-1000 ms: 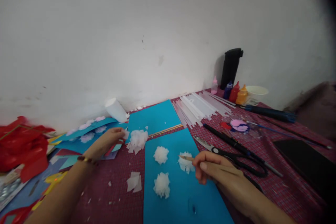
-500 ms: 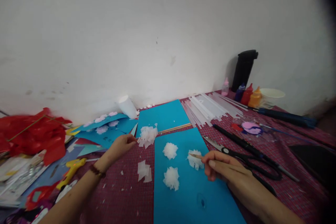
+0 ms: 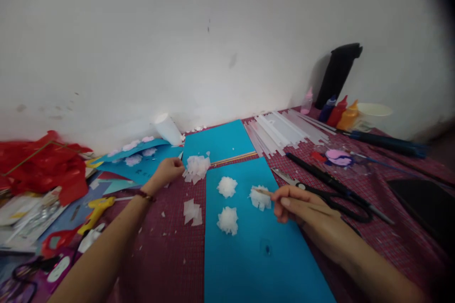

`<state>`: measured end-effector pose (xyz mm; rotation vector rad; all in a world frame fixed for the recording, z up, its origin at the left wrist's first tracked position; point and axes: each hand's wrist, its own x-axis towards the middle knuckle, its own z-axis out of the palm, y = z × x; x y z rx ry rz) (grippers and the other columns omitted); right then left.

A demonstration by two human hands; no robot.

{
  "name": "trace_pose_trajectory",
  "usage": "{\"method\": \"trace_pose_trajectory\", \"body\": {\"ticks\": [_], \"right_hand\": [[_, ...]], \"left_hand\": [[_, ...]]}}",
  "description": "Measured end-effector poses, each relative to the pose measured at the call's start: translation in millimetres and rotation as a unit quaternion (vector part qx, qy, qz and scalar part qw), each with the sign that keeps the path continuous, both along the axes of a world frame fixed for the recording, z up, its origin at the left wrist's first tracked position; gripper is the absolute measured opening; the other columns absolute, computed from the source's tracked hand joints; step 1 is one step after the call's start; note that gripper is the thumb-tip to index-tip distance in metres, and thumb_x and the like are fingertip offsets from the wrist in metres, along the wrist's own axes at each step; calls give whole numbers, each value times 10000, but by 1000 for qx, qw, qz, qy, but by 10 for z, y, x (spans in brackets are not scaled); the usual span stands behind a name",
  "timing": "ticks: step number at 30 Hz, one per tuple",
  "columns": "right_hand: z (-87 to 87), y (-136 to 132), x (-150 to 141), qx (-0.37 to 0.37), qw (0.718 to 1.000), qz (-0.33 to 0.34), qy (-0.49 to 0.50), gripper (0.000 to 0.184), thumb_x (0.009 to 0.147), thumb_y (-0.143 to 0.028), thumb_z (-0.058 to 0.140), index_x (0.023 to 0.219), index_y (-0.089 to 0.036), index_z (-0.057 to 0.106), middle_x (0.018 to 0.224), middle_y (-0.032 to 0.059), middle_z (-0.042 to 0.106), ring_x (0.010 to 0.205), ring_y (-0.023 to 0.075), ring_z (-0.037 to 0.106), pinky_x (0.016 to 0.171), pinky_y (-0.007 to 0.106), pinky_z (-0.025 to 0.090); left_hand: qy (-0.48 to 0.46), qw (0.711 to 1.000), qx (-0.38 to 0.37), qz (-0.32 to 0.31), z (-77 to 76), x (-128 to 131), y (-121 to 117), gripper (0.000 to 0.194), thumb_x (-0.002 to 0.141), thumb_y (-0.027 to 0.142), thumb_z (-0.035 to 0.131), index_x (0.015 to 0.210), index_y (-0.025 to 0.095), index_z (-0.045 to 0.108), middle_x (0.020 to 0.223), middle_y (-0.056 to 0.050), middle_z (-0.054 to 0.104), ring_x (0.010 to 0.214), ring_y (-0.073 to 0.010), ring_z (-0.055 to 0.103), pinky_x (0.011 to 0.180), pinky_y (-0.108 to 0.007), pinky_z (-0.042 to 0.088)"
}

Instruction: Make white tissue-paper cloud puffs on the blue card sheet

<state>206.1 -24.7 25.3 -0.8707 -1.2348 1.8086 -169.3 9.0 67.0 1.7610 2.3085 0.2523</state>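
My left hand (image 3: pixel 170 171) is closed in a pinch at the left edge of a loose pile of white tissue paper squares (image 3: pixel 197 169); what lies between its fingertips is too small to make out. My right hand (image 3: pixel 296 202) grips a thin pointed wooden stick (image 3: pixel 265 192). The stick's tip rests at a ruffled white tissue tuft (image 3: pixel 259 200) on the blue sheet (image 3: pixel 234 265). Two more tufts, an upper one (image 3: pixel 226 186) and a lower one (image 3: pixel 228 220), sit to its left. A dark-centred clear blob (image 3: pixel 266 248) lies nearer me on the sheet.
Flat tissue squares (image 3: pixel 193 213) lie left of the sheet. Black scissors (image 3: pixel 330 196) and a long black tool (image 3: pixel 320 177) are beside my right hand. Behind are glue sticks (image 3: pixel 280 130) and paint bottles (image 3: pixel 337 112). A yellow glue gun (image 3: pixel 97 210) lies left.
My left hand has curled its fingers more tightly beside the tissue pile. My right hand keeps the stick at the right tuft. The whole view has shifted slightly.
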Motion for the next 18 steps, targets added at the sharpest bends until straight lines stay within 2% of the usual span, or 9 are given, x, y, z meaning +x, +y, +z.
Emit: {"method": "trace_pose_trajectory", "body": {"ticks": [3, 5, 7, 11, 15, 18], "right_hand": [[7, -34, -25, 4, 1000, -10, -8, 156, 806, -332, 655, 806, -176, 646, 706, 25, 645, 654, 153, 559, 616, 281, 418], [10, -68, -48, 11, 1000, 2, -12, 163, 804, -335, 660, 786, -177, 627, 712, 20, 645, 655, 148, 556, 619, 279, 421], [11, -97, -70, 25, 999, 20, -20, 163, 821, -337, 646, 791, -179, 615, 727, 16, 651, 664, 143, 552, 635, 276, 420], [15, -117, -97, 52, 997, 35, -47, 174, 842, -353, 619, 801, -185, 603, 731, 9, 647, 669, 141, 543, 639, 274, 407], [32, -118, -108, 55, 996, 51, -56, 192, 835, -374, 614, 811, -185, 595, 717, 10, 637, 657, 143, 535, 634, 280, 401], [53, -127, -113, 45, 996, 56, -57, 209, 819, -395, 622, 804, -189, 590, 707, 10, 632, 649, 149, 537, 631, 285, 404]], "left_hand": [[-96, 995, 2, -20, 74, 241, -282, 231, 774, 369, 464, 770, 165, 573, 654, -2, 586, 557, -140, 530, 542, -235, 419], [-152, 987, 14, -52, 107, 394, -430, 261, 778, 410, 480, 762, 168, 576, 685, -5, 605, 581, -134, 537, 558, -227, 427], [-115, 990, 34, -70, 124, 445, -473, 242, 784, 383, 481, 766, 169, 593, 725, -21, 634, 638, -152, 565, 599, -238, 435], [29, 997, 54, -39, 69, 239, -291, 171, 763, 240, 486, 788, 158, 634, 804, -77, 672, 776, -220, 592, 710, -298, 417], [69, 997, 20, -32, -128, 26, -107, 132, 740, 173, 501, 690, 150, 622, 758, -98, 667, 776, -243, 599, 733, -315, 402], [80, 996, 23, -27, -282, 10, -46, 119, 747, 145, 494, 722, 147, 610, 852, -127, 662, 863, -259, 601, 784, -322, 397]]}}
